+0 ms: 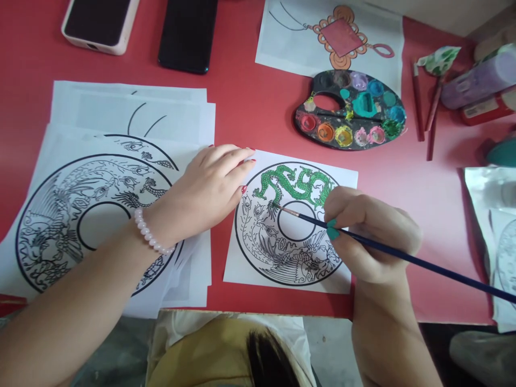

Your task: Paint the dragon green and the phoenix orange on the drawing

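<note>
A small sheet with a round dragon-and-phoenix line drawing [262,269] lies in front of me. Its dragon [296,180] is mostly green, while the phoenix below is uncoloured. Between thumb and fingers, my right hand [368,231] grips a dark blue paintbrush [387,246]. The brush tip touches the drawing near the dragon's lower end, just left of the inner circle. My left hand [217,183] lies flat, fingers stretched out, with fingertips at the sheet's upper left edge. Under that wrist is a stack of printed sheets [193,121] with a larger uncoloured phoenix drawing.
Above the drawing sits a black paint palette [334,121] with several colours, partly over a sheet with a red knot picture [282,43]. Two phones [99,24] lie at the upper left. Brushes [433,107], a purple bottle [479,78] and a plastic-covered sheet [506,242] are on the right.
</note>
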`<state>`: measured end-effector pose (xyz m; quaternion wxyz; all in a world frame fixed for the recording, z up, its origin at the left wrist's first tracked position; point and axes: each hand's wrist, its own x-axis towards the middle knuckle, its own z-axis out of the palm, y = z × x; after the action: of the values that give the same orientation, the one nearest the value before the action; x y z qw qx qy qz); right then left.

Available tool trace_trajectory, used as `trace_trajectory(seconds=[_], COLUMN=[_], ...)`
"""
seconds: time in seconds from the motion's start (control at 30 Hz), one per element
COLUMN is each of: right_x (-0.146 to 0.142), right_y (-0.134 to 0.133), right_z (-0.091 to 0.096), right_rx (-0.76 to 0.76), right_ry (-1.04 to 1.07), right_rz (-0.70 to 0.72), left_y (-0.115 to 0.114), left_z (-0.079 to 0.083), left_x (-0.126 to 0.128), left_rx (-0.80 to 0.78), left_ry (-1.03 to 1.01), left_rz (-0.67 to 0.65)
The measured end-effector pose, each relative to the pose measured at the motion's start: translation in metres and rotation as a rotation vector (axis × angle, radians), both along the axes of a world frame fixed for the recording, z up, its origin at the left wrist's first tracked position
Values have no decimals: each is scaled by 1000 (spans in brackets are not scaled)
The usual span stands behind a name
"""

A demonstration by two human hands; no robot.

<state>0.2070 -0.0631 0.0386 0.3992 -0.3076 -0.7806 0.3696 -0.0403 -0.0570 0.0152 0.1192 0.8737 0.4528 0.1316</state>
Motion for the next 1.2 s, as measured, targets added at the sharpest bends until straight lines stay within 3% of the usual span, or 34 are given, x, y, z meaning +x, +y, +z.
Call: trace_trajectory(seconds=[1.0,1.2], right_x=[0,2], right_y=[0,1], right_z=[3,-1], right_rx=[3,21], right_ry=[18,3], right_rz=[77,38], left_y=[0,-1], left_z=[1,0], left_x=[0,-1], left_rx=[-28,-3], left_ry=[23,0], left_rz=[-1,-9])
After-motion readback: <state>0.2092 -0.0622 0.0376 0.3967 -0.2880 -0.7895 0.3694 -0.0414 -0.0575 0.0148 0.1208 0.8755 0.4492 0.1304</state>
